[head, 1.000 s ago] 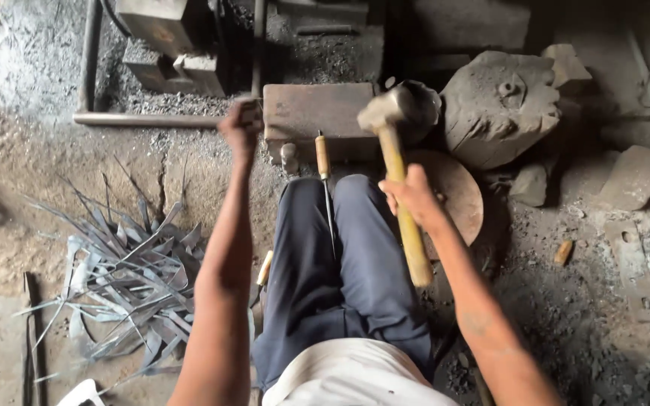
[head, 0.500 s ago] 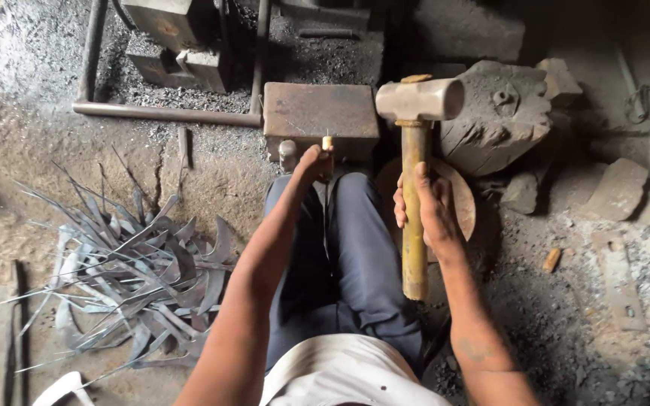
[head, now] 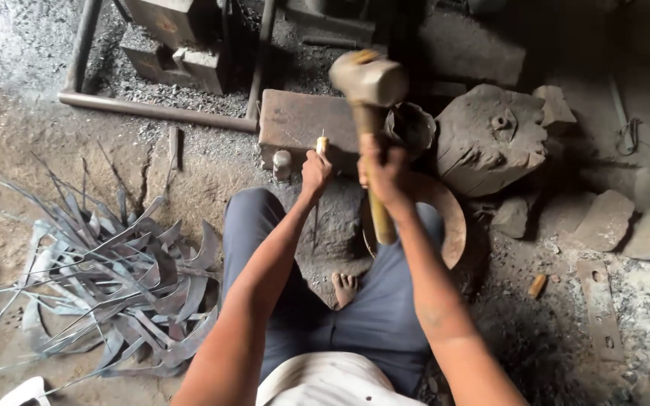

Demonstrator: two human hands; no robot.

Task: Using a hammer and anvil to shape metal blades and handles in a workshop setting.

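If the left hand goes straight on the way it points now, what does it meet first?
Probably the anvil block. The left hand holds a thin tool with a yellow tip and points forward, toward the block's near edge. Depth is unclear from this one view.

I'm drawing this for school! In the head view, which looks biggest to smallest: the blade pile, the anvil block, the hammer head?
1. Blade pile
2. Anvil block
3. Hammer head, though it's raised nearer the camera, so it looks bigger than it is.

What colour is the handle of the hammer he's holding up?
Yellowish wood, seen in the head view: the hammer handle gripped by the right hand.
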